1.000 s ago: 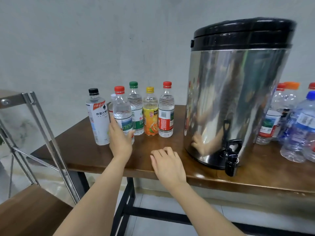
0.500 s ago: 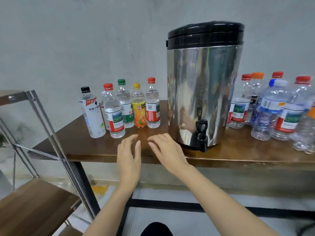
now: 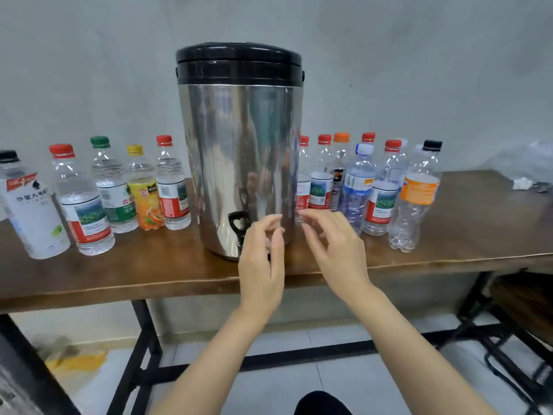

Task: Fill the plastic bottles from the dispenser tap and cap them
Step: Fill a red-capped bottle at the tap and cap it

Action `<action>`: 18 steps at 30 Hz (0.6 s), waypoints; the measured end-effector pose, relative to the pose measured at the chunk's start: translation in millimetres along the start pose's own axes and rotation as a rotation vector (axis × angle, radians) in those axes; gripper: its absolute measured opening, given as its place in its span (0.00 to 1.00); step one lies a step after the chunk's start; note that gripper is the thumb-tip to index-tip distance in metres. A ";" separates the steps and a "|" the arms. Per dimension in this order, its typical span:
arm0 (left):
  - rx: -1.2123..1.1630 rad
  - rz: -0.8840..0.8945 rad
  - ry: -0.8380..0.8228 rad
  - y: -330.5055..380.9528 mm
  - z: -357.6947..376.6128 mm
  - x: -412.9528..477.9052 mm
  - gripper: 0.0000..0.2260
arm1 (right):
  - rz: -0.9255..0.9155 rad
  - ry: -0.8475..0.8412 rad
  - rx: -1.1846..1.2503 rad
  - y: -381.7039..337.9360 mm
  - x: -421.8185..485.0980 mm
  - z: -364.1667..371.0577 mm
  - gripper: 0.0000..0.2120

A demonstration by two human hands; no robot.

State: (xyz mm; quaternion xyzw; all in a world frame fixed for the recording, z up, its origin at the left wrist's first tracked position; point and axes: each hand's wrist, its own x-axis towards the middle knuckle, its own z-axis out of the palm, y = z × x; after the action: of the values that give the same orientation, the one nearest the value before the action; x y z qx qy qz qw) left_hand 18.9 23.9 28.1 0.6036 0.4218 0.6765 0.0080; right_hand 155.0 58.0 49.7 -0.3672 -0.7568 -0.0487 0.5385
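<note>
Head view: a tall stainless-steel dispenser [image 3: 239,163] with a black lid stands on the brown wooden table [image 3: 149,271]. Its black tap [image 3: 238,221] sits low at the front, partly behind the left hand [image 3: 261,259]. The left hand and the right hand [image 3: 335,247] hover just before the tap, fingers loosely curled, gripping nothing.

Left of the dispenser, a row of capped clear bottles [image 3: 83,205] looks filled. Right of it, a cluster of capped, crumpled clear bottles [image 3: 383,187] looks empty, so I judge that much of the filling remains.

Labels are mostly blurred. There are Chinese characters on the white black-capped bottle [image 3: 30,211] and an orange-fruit picture on the yellow-capped bottle [image 3: 143,199]; no brand reads surely.
</note>
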 end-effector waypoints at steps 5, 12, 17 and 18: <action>0.126 -0.020 -0.232 -23.6 74.4 3.1 0.14 | 0.127 0.005 -0.155 64.1 -4.8 -26.0 0.11; 0.400 -0.081 -0.480 -52.7 143.8 11.2 0.17 | 0.232 -0.012 -0.273 112.7 -3.5 -52.0 0.13; 0.411 -0.190 -0.448 -58.2 153.0 13.8 0.18 | 0.156 0.095 -0.380 139.6 6.0 -62.1 0.23; 0.402 -0.211 -0.437 -57.9 153.0 14.6 0.18 | 0.175 0.127 -0.411 145.3 9.8 -63.2 0.27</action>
State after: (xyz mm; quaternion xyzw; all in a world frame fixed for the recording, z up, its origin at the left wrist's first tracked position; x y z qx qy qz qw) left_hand 112.1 154.6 -6.6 0.6771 0.5958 0.4290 0.0491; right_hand 291.2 138.8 37.6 -0.5296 -0.6610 -0.1779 0.5010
